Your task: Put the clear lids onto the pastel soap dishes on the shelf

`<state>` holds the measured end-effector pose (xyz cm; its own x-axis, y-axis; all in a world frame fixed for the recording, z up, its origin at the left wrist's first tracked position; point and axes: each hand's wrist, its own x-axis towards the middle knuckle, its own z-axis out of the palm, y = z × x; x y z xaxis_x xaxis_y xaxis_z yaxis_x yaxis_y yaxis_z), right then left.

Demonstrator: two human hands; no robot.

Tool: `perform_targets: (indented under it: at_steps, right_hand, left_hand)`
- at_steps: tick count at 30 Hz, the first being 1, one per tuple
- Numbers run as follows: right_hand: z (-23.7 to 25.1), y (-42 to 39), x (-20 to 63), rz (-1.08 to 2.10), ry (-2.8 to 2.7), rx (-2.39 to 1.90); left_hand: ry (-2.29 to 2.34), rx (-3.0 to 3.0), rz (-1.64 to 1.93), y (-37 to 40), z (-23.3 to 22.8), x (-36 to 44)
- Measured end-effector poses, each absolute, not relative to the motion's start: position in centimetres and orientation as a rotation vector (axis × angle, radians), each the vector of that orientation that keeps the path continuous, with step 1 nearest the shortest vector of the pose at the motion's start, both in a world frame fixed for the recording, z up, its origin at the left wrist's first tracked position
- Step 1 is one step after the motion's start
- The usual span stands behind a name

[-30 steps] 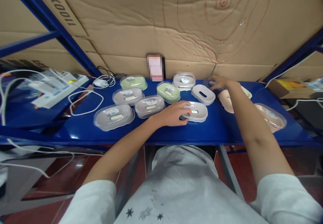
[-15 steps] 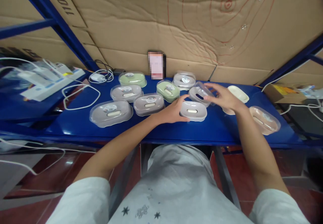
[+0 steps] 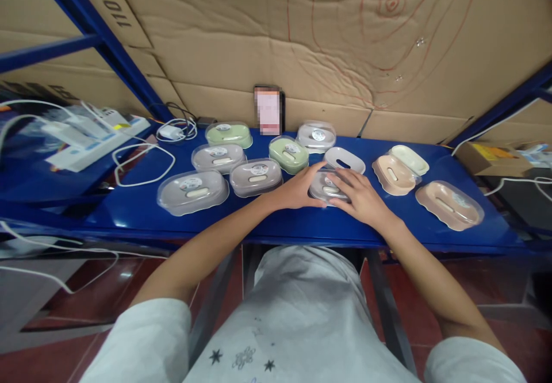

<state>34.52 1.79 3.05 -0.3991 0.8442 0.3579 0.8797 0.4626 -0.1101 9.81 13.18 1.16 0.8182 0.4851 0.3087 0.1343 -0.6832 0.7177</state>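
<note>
Between my hands on the blue shelf sits a greyish-lilac soap box with a clear lid over it. My left hand grips its left end, thumb at the front and fingers at the back. Across the lid's top and right side lie the fingers of my right hand, pressing on the clear lid. Just behind is a lilac slotted tray without a cover. A lidded green soap box stands behind my left hand, and a lidded grey-pink one is to its left.
More lidded soap boxes stand left, including a large grey one. At right are a peach box, a cream piece and a lidded peach box. A phone leans on the cardboard; a power strip and cables lie left.
My right hand has brought the clear lid from above the lilac tray down and toward me onto the soap box. My left hand has stayed at the box's left end.
</note>
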Motion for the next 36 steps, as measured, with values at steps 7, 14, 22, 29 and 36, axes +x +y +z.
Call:
perform_targets:
  at_steps: [7,14,22,29,36]
  right_hand:
    - [3.1,1.1,33.6,-0.053,-2.391,-1.471]
    - [3.0,1.5,35.0,0.184,-2.203,-1.317]
    - [3.8,2.7,36.9,0.087,-2.011,-1.399]
    - [5.3,9.2,35.7,-0.102,-2.196,-1.567]
    - [7.1,21.0,35.8,0.075,-2.116,-1.679]
  left_hand:
    - [0.401,2.382,0.609,13.0,1.7,9.4]
    - [0.507,2.429,0.574,12.0,3.5,9.2]
    - [1.022,2.538,0.848,12.0,10.5,-3.6]
    - [1.866,2.150,1.123,15.7,8.6,-11.9]
    - [1.897,2.153,0.873,16.0,7.3,-11.7]
